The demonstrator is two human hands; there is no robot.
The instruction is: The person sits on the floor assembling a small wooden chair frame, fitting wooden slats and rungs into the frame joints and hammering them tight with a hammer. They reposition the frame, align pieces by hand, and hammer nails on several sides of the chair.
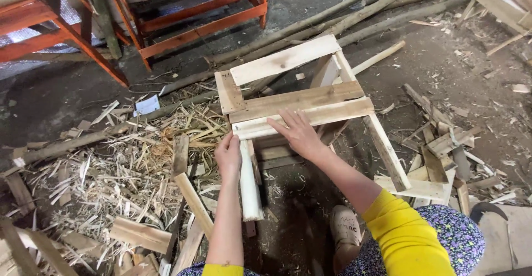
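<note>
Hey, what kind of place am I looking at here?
Probably a rough woodworking shop or yard. The dirt floor is strewn with shavings and offcuts, stripped poles lie nearby, and the hands rest on a half-built plank frame.

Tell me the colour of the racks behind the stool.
Orange racks, clearest in the head view.

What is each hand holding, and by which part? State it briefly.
The left hand grips the pale wooden leg at its upper end. The right hand lies flat on the nearest slat, grasping nothing.
</note>
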